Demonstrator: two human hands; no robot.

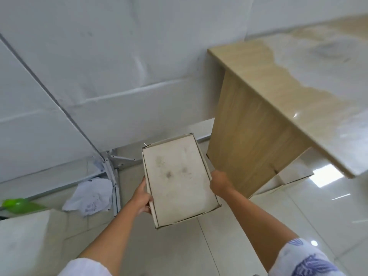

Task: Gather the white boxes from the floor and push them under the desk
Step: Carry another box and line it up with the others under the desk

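open floor (229,246) ahead, desk side panel (249,140) blocking right

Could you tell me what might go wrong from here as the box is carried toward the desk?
1. The white box is held only by its side edges, left hand and right hand; its lid looks loosely seated, so it could slip or pop open.
2. The desk's side panel stands close beside the right hand; swinging the box over might knock it or the knuckles.
3. The crumpled paper and metal frame on the floor could trip a step.
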